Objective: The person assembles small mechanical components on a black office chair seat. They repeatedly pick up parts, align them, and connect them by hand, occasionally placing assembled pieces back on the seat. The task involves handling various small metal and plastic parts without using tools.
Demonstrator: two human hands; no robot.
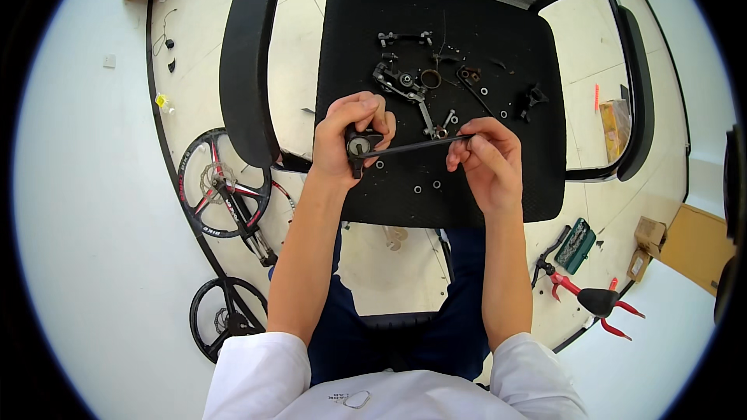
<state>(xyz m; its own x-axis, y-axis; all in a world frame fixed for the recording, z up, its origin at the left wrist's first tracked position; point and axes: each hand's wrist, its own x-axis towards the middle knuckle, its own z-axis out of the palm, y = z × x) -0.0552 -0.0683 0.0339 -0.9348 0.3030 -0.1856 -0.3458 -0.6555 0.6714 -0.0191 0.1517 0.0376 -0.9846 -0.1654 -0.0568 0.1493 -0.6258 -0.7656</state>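
My left hand [333, 140] is closed around a black brake caliper [359, 145] with a round silver face, over the seat's left side. A long thin black rod, likely a hex key [416, 146], runs from the caliper's face across to my right hand [498, 162], whose fingers pinch its far end. Whether the rod's tip sits inside the caliper cannot be made out. Just beyond my hands, a silver-and-black caliper arm assembly [405, 80] lies on the black chair seat [498, 198], with a brass-coloured ring [430, 78] and a bolt [449, 117] near it.
Several small washers [418, 189] and a black knob-like part [532, 101] are scattered on the seat. Armrests [253, 62] flank it. Bicycle wheels [226, 183] lie on the floor at left; a green tool case [575, 246] and a red-and-black bike part [597, 301] at right.
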